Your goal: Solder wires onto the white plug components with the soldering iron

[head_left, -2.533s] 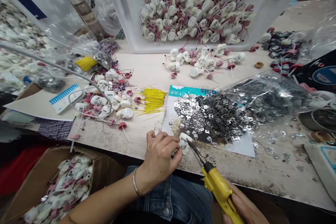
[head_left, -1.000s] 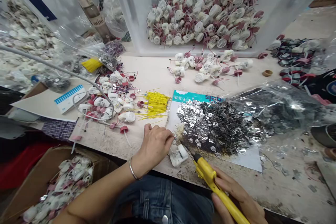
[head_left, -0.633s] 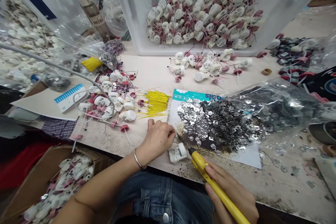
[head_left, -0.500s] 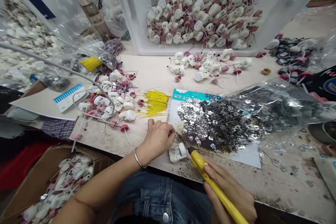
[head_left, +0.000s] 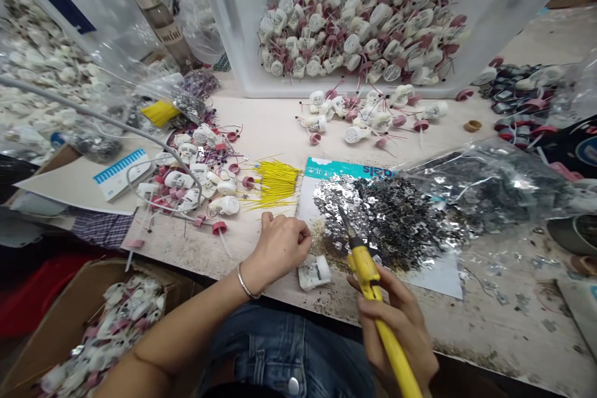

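Note:
In my right hand (head_left: 401, 329) is a yellow soldering iron (head_left: 368, 270), its metal tip over the heap of small silver metal plates (head_left: 345, 199). Curled fingers close my left hand (head_left: 282, 242) on the bench just left of a white plastic part (head_left: 313, 272); whatever its fingertips pinch is hidden. That white part has a round end and lies near the bench's front edge. Just beyond my left hand lies a bundle of yellow wires (head_left: 277, 183).
A clear plastic bin (head_left: 237, 56) of white parts with pink caps stands at the back. More such parts (head_left: 224, 205) lie to the left behind a grey cable (head_left: 116, 113). A plastic bag (head_left: 508, 180) sits right; a cardboard box (head_left: 46, 348) of parts stands below left.
The soldering iron has swung up and away from the white part, its tip now over the metal plates. My left hand has stayed in nearly the same place.

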`<control>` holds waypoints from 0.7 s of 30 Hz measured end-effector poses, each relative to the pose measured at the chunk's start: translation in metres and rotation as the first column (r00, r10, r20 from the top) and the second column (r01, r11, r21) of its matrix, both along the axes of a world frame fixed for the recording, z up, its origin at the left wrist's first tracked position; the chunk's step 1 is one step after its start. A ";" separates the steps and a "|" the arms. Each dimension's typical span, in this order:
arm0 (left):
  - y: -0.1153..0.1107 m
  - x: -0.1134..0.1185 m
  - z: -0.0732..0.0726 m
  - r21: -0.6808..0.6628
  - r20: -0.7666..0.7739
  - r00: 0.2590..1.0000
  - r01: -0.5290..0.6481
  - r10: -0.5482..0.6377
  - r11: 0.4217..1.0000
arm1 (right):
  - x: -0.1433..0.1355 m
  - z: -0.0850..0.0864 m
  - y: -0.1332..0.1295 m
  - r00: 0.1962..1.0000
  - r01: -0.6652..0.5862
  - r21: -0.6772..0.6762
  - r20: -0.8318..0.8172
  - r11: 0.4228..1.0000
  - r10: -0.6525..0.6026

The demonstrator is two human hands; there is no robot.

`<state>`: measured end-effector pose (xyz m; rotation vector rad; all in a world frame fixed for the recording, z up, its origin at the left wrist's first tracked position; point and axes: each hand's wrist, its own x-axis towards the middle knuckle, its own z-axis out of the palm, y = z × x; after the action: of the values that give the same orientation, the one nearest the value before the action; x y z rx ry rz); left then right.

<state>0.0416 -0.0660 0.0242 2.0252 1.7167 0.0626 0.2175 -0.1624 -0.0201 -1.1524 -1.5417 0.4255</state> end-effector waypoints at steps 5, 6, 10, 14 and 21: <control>-0.001 -0.001 0.003 -0.013 0.011 1.000 0.002 -0.002 1.000 | -0.032 -0.006 0.016 0.993 -0.009 0.057 0.121 0.998 0.002; -0.001 -0.001 0.003 -0.017 0.020 1.000 0.005 -0.004 1.000 | -0.034 -0.006 0.018 0.992 -0.022 0.053 0.128 0.998 0.015; -0.006 -0.004 0.003 -0.039 0.048 0.997 0.056 -0.054 0.998 | -0.017 -0.005 0.018 0.992 -0.006 0.087 0.127 0.996 -0.005; -0.010 -0.005 0.002 -0.026 0.048 0.996 0.077 -0.076 0.997 | 0.022 -0.011 0.024 0.942 0.145 0.187 0.275 0.972 -0.194; -0.003 -0.022 0.006 0.116 -0.042 0.999 0.017 -0.013 0.993 | 0.036 -0.024 0.034 0.948 0.044 0.177 0.302 0.983 -0.097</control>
<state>0.0199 -0.0689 0.0302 2.1369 1.7602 0.1189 0.2534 -0.1287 -0.0445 -1.1768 -1.7630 0.0626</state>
